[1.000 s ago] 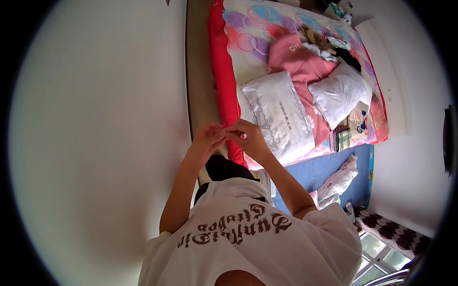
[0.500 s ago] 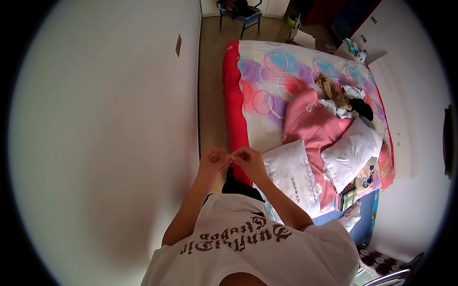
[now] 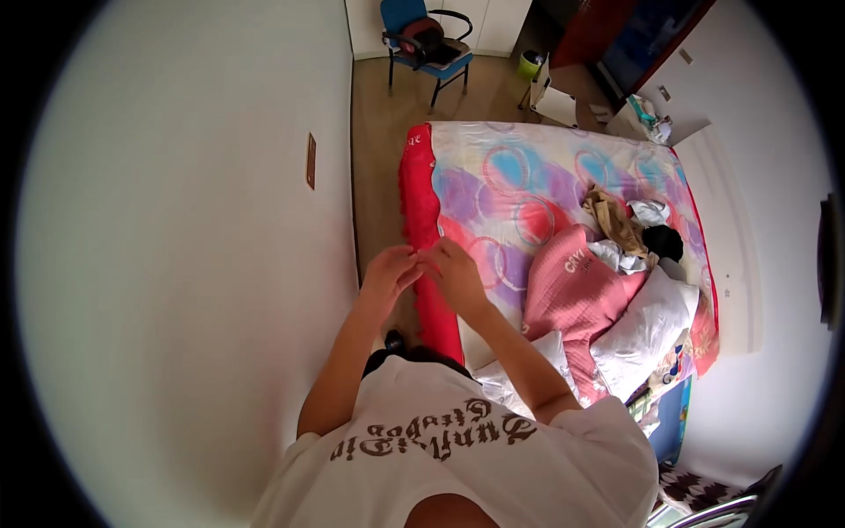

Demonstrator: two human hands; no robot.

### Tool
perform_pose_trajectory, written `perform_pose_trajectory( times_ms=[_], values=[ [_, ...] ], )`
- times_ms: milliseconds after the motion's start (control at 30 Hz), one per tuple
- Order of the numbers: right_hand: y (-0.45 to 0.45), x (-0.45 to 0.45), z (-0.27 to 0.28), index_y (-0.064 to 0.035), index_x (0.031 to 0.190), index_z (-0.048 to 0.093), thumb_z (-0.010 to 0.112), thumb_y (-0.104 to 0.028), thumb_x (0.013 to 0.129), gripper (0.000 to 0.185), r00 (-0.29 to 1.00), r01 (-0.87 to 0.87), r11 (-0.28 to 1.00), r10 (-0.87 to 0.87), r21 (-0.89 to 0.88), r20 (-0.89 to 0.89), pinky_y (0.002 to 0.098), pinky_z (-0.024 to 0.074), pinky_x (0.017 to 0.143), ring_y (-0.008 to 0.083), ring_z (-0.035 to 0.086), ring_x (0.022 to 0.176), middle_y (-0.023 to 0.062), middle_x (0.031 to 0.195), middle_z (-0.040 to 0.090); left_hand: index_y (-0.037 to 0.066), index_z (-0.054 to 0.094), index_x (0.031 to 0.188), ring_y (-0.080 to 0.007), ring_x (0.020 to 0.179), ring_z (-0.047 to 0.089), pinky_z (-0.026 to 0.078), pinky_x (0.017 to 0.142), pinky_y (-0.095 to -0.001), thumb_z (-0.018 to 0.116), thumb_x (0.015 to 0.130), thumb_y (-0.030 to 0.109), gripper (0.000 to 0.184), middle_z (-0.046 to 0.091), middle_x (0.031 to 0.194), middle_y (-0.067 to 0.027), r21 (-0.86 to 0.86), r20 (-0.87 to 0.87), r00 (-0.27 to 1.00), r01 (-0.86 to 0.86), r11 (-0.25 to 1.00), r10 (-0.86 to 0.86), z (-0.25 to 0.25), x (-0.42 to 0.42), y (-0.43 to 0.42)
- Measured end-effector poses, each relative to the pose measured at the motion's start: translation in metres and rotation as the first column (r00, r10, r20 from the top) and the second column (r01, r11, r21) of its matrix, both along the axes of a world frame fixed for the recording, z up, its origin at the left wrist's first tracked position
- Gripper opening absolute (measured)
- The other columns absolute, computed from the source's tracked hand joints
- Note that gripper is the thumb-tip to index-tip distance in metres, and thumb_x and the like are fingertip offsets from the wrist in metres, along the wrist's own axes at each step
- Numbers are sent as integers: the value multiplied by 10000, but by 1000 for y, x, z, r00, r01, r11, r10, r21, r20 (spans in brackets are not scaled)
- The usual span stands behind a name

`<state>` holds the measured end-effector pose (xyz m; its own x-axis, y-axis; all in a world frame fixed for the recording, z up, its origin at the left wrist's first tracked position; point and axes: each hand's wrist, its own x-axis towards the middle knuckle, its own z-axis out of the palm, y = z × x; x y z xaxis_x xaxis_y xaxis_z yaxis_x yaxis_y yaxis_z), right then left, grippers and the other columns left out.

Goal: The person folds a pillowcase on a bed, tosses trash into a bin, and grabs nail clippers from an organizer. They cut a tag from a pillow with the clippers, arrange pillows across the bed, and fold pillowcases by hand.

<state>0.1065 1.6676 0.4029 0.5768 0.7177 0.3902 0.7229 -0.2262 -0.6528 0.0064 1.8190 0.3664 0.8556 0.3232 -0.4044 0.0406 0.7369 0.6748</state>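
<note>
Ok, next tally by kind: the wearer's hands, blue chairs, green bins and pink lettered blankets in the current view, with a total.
Hands: 2
Blue chair: 1
Green bin: 1
Pink lettered blanket: 1
Total: 5

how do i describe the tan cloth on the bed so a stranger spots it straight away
Start with the big bed with the circle-patterned sheet, and find the pink blanket with pale lettering on it. Just beside that lettered part is a small heap of crumpled cloth. The tan cloth is the only brownish piece there; its neighbours are white or black.
</note>
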Motion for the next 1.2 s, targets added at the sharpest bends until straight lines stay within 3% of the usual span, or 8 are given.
perform_pose_trajectory(
  times_ms=[200, 267, 367, 567, 667, 933, 1000, 1200],
  values=[
    [99, 114, 3, -48, 1003, 710, 731, -115, 904, 121, 982, 3, 995, -21, -99, -186, 373, 546, 698, 265, 690, 809, 79, 942, 657, 38, 569, 1264, -232, 1087, 697, 566, 974, -345, 635, 1008, 169, 295, 713, 1136, -134, 26, 71, 992, 99, 995, -100, 17, 97, 109],
    [134, 152, -20, -29, 990, 706, 722, -141, 946, 122, 793, 15, 964, 149, 264, -591, 309, 523, 668, 162, 678, 760, 38, 895, 692, 34, 562, 1273, -244, 1107, 694, 559, 981, -350, 596, 1031, 184, 287, 717, 1165, -151, 25, 37, 994, 102, 994, -103, 31, 130, 139],
    [175, 211, -21, -24, 984, 704, 688, -152, 985, 129, 515, 75, 945, 236, 317, -824, 251, 493, 675, 74, 623, 787, -6, 865, 688, 33, 561, 1285, -245, 1128, 684, 552, 992, -349, 588, 1037, 172, 285, 710, 1181, -153, 34, 12, 989, 144, 989, -144, 36, 185, 184],
    [250, 339, -32, -47, 1017, 711, 684, -159, 995, 117, 284, 169, 918, 303, 359, -910, 229, 460, 742, 48, 563, 813, -38, 851, 647, 11, 558, 1318, -226, 1142, 677, 557, 996, -338, 581, 1054, 193, 321, 691, 1237, -153, 97, -72, 993, 99, 990, -93, 49, 308, 258],
    [280, 394, -29, -53, 1025, 714, 688, -170, 998, 123, 459, 80, 901, 346, 426, -818, 231, 448, 748, 52, 562, 825, -34, 878, 667, -1, 559, 1327, -219, 1150, 675, 558, 1005, -327, 597, 1052, 197, 341, 681, 1258, -156, 93, -44, 985, 168, 981, -165, 62, 372, 290],
    [351, 522, -24, -37, 1024, 721, 703, -79, 970, 71, 453, 233, 878, 282, 417, -846, 254, 499, 775, 104, 638, 873, 15, 980, 716, -3, 560, 1335, -228, 1140, 684, 572, 992, -310, 633, 1022, 100, 338, 689, 1233, -156, -16, 40, 951, 306, 952, -305, 34, 529, 376],
    [371, 560, -33, -3, 1009, 733, 714, -41, 943, 79, 702, 205, 920, 99, 334, -705, 268, 527, 810, 138, 660, 859, 39, 981, 685, 11, 550, 1333, -210, 1112, 687, 574, 975, -300, 655, 992, 33, 358, 694, 1199, -130, -34, -5, 956, 292, 956, -292, 22, 575, 400],
    [456, 686, -36, 22, 1036, 725, 695, 11, 945, 96, 731, 214, 950, -2, 226, -683, 279, 554, 810, 160, 681, 913, 69, 998, 639, 37, 538, 1335, -178, 1111, 677, 556, 959, -276, 681, 952, -34, 415, 689, 1186, -99, -52, -3, 921, 389, 920, -390, -7, 718, 497]
  ],
)
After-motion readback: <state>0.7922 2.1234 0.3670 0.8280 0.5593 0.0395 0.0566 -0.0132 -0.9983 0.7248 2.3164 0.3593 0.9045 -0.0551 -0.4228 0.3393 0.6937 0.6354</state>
